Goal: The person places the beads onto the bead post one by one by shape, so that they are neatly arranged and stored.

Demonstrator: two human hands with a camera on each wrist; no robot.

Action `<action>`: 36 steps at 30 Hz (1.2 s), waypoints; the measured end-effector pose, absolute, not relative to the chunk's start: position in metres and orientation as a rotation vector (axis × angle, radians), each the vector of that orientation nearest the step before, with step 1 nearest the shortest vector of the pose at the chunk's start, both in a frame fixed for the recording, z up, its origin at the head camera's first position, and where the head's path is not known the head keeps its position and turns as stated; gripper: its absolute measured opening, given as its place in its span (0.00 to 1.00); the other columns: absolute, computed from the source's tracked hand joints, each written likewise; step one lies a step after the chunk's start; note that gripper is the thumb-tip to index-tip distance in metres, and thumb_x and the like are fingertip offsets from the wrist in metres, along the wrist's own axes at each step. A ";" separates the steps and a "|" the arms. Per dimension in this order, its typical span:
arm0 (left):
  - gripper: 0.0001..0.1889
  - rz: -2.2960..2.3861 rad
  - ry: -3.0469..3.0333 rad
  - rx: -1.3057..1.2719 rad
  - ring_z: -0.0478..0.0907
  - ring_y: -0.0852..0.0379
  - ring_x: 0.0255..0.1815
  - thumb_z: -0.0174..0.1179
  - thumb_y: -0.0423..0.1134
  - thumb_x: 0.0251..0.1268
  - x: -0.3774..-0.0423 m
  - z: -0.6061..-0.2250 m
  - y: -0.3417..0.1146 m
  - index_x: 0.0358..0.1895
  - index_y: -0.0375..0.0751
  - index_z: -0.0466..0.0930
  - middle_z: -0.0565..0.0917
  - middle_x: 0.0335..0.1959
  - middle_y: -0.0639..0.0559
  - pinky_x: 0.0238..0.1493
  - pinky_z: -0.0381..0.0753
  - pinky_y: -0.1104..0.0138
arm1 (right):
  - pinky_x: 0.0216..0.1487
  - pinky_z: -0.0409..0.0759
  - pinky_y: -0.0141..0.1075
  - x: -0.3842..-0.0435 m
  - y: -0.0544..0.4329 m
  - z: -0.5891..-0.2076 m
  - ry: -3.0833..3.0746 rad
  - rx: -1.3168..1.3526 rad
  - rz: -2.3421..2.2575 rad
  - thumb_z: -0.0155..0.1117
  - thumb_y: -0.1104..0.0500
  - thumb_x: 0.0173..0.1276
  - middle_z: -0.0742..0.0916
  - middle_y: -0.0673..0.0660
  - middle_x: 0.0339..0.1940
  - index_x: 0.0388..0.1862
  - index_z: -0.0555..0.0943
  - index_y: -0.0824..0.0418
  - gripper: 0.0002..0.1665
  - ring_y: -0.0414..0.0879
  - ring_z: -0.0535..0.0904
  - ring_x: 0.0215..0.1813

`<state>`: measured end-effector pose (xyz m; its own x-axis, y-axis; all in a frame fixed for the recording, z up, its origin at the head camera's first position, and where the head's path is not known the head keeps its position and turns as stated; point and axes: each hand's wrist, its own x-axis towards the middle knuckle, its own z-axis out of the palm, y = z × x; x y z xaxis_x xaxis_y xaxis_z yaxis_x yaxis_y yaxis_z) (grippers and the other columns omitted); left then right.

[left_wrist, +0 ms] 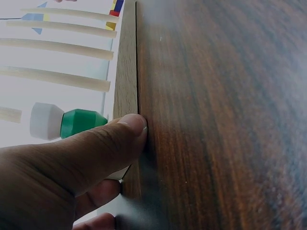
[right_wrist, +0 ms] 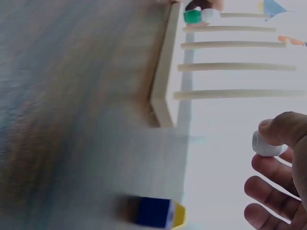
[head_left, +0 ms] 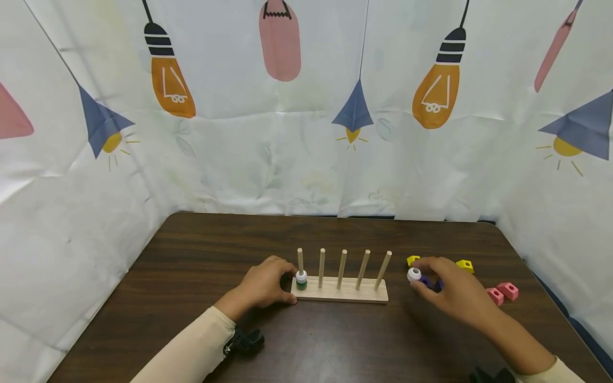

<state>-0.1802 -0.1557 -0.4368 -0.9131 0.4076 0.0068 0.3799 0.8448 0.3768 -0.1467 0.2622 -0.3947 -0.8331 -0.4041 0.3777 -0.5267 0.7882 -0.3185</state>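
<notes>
A wooden peg board [head_left: 342, 296] with several upright pegs stands on the table. My left hand [head_left: 267, 282] grips its left end, the thumb against the front edge. On the leftmost peg, a white bead [left_wrist: 44, 120] sits on top of a green bead [left_wrist: 80, 122]. To the right of the board, my right hand [head_left: 455, 291] pinches another white bead [right_wrist: 268, 144] between thumb and index finger, raised off the table. The other pegs [head_left: 322, 266] carry no beads. Purple beads [head_left: 425, 282] show partly behind the right hand's fingers.
Yellow beads [head_left: 465, 265] lie behind the right hand, one near its fingers. Pink beads [head_left: 507, 290] lie to its right. A dark blue block-like bead [right_wrist: 153, 212] shows low in the right wrist view. White printed curtains [head_left: 306, 159] surround the brown table [head_left: 230, 239].
</notes>
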 end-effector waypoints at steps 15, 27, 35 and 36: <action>0.27 0.574 2.946 0.623 0.76 0.50 0.60 0.83 0.53 0.44 -0.182 -0.437 -0.155 0.51 0.56 0.86 0.83 0.52 0.56 0.47 0.78 0.43 | 0.34 0.75 0.38 -0.150 0.247 -0.369 -2.576 0.749 0.609 0.81 0.60 0.59 0.82 0.45 0.39 0.55 0.83 0.55 0.25 0.38 0.73 0.36; 0.27 0.565 2.938 0.624 0.76 0.51 0.59 0.83 0.53 0.45 -0.181 -0.436 -0.155 0.51 0.56 0.86 0.83 0.51 0.57 0.46 0.79 0.44 | 0.32 0.72 0.36 -0.152 0.236 -0.352 -2.537 0.757 0.622 0.79 0.58 0.61 0.82 0.44 0.41 0.57 0.83 0.54 0.24 0.36 0.71 0.34; 0.27 0.565 2.945 0.619 0.76 0.52 0.58 0.84 0.53 0.44 -0.182 -0.437 -0.155 0.50 0.56 0.86 0.84 0.50 0.58 0.45 0.79 0.44 | 0.32 0.72 0.35 -0.154 0.230 -0.348 -2.521 0.777 0.650 0.79 0.58 0.62 0.84 0.44 0.43 0.58 0.82 0.54 0.25 0.37 0.72 0.34; 0.27 0.564 2.946 0.620 0.76 0.52 0.58 0.84 0.53 0.44 -0.182 -0.437 -0.155 0.50 0.56 0.86 0.84 0.50 0.58 0.45 0.79 0.44 | 0.32 0.72 0.35 -0.155 0.229 -0.348 -2.520 0.777 0.655 0.79 0.59 0.62 0.84 0.44 0.44 0.58 0.82 0.54 0.25 0.37 0.72 0.35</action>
